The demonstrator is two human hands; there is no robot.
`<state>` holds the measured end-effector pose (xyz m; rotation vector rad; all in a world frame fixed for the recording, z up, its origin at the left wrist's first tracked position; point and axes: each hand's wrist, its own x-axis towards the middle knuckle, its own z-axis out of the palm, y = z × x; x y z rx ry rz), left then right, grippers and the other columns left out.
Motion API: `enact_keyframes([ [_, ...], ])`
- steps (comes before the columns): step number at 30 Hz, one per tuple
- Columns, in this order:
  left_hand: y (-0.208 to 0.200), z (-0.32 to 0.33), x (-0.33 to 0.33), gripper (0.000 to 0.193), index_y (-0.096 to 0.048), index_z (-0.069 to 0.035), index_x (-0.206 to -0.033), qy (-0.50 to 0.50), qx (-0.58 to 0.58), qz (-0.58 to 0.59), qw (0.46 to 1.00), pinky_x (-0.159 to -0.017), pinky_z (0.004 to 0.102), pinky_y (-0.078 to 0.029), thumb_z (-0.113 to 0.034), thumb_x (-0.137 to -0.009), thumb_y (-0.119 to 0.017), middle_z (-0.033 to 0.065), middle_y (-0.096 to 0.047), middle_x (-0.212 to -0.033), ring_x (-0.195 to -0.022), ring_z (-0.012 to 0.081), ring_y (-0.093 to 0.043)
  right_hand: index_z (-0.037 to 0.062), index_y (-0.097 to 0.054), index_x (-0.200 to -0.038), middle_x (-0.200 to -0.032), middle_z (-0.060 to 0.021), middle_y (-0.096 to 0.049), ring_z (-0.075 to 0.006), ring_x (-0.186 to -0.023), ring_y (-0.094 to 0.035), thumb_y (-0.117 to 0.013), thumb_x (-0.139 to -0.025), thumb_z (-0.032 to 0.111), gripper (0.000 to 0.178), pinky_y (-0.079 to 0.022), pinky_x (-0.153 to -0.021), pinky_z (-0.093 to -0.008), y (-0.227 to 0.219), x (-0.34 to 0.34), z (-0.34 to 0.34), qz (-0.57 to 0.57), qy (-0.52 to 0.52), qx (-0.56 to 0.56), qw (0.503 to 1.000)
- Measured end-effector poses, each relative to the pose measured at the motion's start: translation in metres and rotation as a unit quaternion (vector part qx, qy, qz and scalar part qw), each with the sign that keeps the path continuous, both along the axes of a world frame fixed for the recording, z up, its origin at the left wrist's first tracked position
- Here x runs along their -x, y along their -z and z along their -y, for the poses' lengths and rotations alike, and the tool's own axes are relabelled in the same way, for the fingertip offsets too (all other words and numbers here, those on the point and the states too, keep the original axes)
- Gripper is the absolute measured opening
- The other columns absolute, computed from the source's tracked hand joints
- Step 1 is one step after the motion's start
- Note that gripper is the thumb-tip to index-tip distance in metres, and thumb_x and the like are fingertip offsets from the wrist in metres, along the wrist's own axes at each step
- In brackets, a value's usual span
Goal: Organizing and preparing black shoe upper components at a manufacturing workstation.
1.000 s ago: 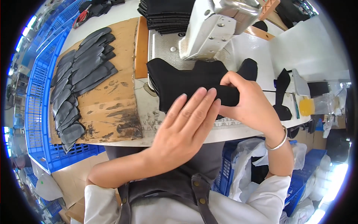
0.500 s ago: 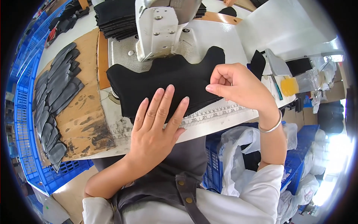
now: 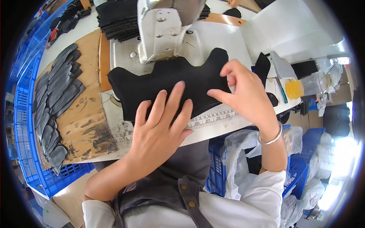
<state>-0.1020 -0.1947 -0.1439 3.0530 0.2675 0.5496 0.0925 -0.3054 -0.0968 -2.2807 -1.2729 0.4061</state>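
Observation:
A stack of black fabric pieces (image 3: pixel 171 79) with a wavy far edge lies in front of the white sewing machine head (image 3: pixel 161 34). My left hand (image 3: pixel 157 117) rests on its near part, palm down, the fingers spread and slightly bent. At the stack's right end is my right hand (image 3: pixel 247 93), its thumb and forefinger apart. The thumb tip lies over the fabric, and nothing shows held between the fingers. A printed ruler scale (image 3: pixel 216 118) runs along the near table edge, partly covered by the stack and my left hand.
Dark leaf-shaped pieces (image 3: pixel 61 87) overlap on stained cardboard (image 3: pixel 87 125) at the left, beside a blue crate (image 3: pixel 28 152). Another black stack (image 3: pixel 118 21) stands behind. At the right are a teal tool (image 3: pixel 282 91) and a yellow-lidded clear container (image 3: pixel 294 89). Plastic bags (image 3: pixel 237 152) fill a crate below.
The thumb and forefinger of my right hand have spread from a near pinch, and its wrist has shifted slightly left and nearer. My left fingers have bent more and slid a little across the fabric.

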Motion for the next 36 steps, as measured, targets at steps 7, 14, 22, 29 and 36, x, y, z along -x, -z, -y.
enact_keyframes([
  [7,0.000,-0.004,-0.014,0.093,-0.041,-0.007,-0.141,0.047,0.052,-0.003,0.998,-0.110,0.0485,-0.026,-0.047,-0.065,-0.073,0.0092,-0.034,-0.150,-0.135,0.0328,-0.032,-0.0062,-0.052,-0.123,-0.121,-0.0174,-0.053,-0.0356,-0.105,-0.056,-0.074,-0.078,0.028,0.061,-0.047,-0.087,-0.0390,0.027,0.021,0.021,0.218,0.047,-0.092,0.970],
  [14,0.004,-0.006,-0.011,0.089,-0.039,-0.006,-0.142,0.049,0.083,0.017,0.995,-0.111,0.0489,-0.025,-0.047,-0.070,-0.073,0.0100,-0.032,-0.151,-0.140,0.0318,-0.029,-0.0022,-0.054,-0.117,-0.117,-0.0180,-0.057,-0.0335,-0.101,-0.058,-0.072,-0.080,0.017,0.045,-0.046,-0.087,-0.0395,0.043,0.045,0.011,0.204,0.121,-0.218,0.947],
  [22,-0.034,-0.026,0.038,0.047,-0.053,0.002,-0.129,-0.010,-0.109,0.197,0.974,-0.106,0.0437,-0.036,-0.014,-0.085,-0.056,0.0171,-0.052,-0.136,-0.125,0.0307,-0.051,-0.0042,-0.019,-0.146,-0.123,-0.0224,-0.058,-0.0257,-0.113,-0.058,-0.062,-0.085,-0.001,0.075,-0.044,-0.098,-0.0341,-0.009,0.082,0.018,-0.362,0.019,-0.446,0.818],
  [29,-0.085,-0.113,0.096,0.048,-0.055,0.001,-0.126,-0.188,-0.196,0.164,0.948,-0.101,0.0402,-0.042,-0.004,-0.079,-0.054,0.0146,-0.058,-0.130,-0.118,0.0261,-0.058,-0.0022,-0.048,-0.131,-0.109,-0.0158,-0.063,-0.0255,-0.100,-0.058,-0.063,-0.081,0.001,0.052,-0.044,-0.089,-0.0337,0.049,0.060,0.011,0.053,-0.005,-0.350,0.935],
  [36,-0.103,-0.185,-0.043,0.034,-0.057,0.000,-0.110,-0.065,-0.209,0.266,0.939,-0.092,0.0376,-0.047,-0.012,-0.078,-0.059,0.0156,-0.061,-0.118,-0.109,0.0294,-0.059,0.0004,-0.060,-0.112,-0.101,-0.0131,-0.065,-0.0303,-0.097,-0.059,-0.063,-0.077,-0.004,0.036,-0.044,-0.089,-0.0386,0.060,0.065,-0.008,0.072,-0.031,-0.349,0.934],
])
